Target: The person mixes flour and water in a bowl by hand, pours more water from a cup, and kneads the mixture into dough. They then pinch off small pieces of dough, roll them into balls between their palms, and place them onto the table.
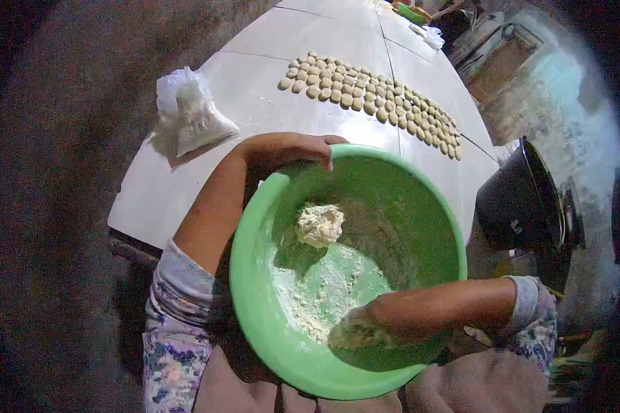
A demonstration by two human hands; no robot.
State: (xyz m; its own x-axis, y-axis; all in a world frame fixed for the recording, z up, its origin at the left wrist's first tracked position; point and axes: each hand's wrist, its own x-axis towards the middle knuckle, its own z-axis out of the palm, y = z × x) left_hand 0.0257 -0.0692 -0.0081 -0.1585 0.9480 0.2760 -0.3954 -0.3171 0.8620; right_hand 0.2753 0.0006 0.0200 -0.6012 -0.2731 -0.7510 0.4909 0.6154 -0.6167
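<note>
A large green basin (244,275) is tilted at the near edge of the white table, partly over my lap. My left hand (297,150) grips its far rim, fingers wrapped over the edge. Inside, a rough lump of pale dough (319,225) clings to the left part of the far wall. Loose white flour (317,303) covers part of the bottom. My right hand (358,330) reaches into the near side of the basin, low against the wall and in shadow; its fingers and anything in them cannot be made out.
Many small flattened dough pieces (358,88) lie in rows on the white table (255,89). A plastic bag of white powder (194,117) stands at the left. A black bucket (520,199) is at the right, and a green item (413,14) is at the far end.
</note>
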